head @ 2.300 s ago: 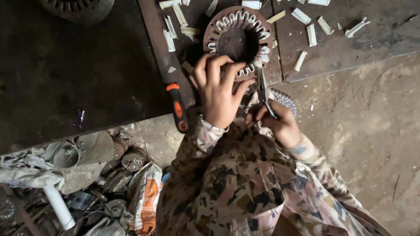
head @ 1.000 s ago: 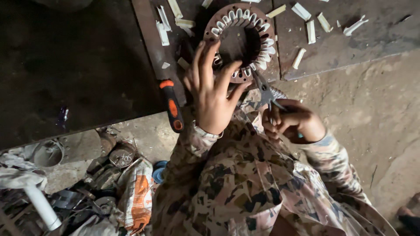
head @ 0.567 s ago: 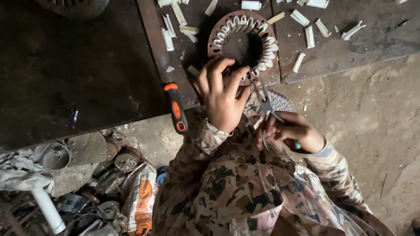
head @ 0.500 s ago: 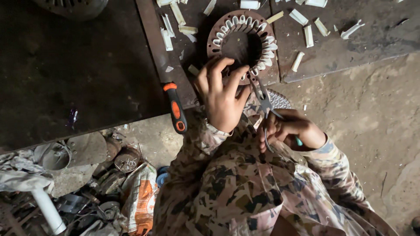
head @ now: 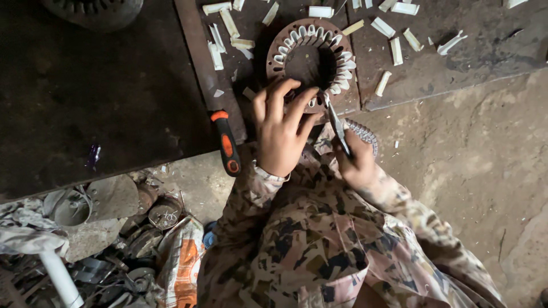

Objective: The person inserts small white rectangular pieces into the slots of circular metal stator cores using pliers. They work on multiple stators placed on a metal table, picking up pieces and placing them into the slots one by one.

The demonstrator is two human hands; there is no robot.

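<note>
A round rust-brown stator ring (head: 283, 39) with white paper liners in its slots lies on the dark workbench (head: 85, 97). My left hand (head: 281, 128) rests on the ring's near edge, fingers spread over the slots. My right hand (head: 355, 159) grips long-nose pliers (head: 335, 118), whose tips reach the ring's lower right slots. Both arms wear camouflage sleeves.
An orange-and-black handled tool (head: 226, 142) lies at the bench edge left of my left hand. Several white paper strips (head: 396, 50) are scattered over the bench. Scrap metal, a striped sack (head: 181, 262) and a white pipe (head: 60, 279) lie on the floor at lower left. Bare concrete floor (head: 474, 165) is at right.
My right hand has come back up from my lap side and brought the pliers' tips to the ring's lower right slots. My left hand stays on the ring.
</note>
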